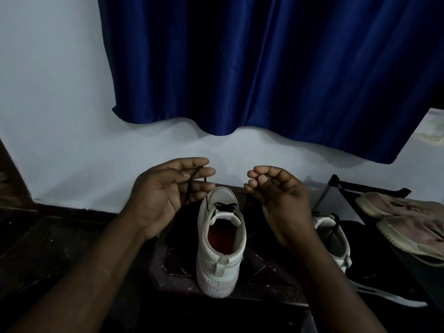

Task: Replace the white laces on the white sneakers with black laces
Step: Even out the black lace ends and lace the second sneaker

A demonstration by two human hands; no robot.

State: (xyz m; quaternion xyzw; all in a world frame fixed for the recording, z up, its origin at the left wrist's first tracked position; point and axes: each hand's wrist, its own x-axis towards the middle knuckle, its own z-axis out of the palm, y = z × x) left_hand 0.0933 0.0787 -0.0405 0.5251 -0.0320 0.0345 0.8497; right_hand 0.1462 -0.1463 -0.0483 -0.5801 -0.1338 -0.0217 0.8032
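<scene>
Lighting is dim. The right hand (276, 198) and wrist cover the front half of a second white sneaker (338, 246) at the right edge of the dark wooden table (170, 263). A dark cord lies over its opening, but what kind of cord cannot be made out. Both forearms run out of the bottom of the view.

The heel tab and rear panel of the white high-top sneaker (221, 248) are too dark to read any marking.

This sneaker stands upright at the middle of the table, with its heel at the near edge and its toe toward the far edge. It has a grey-white upper, a stitched heel seam and a red lining. A black lace (224, 205) crosses the upper eyelets above the tongue, and one strand rises leftward from there.

The left hand (165, 198), palm up, pinches that strand between thumb and forefinger above the toe. The right hand's fingers are curled against the thumb. I cannot tell whether they hold a lace end.

A pair of beige knit shoes (406, 219) lies at the far right. A blue satin curtain (264, 68) hangs behind.
</scene>
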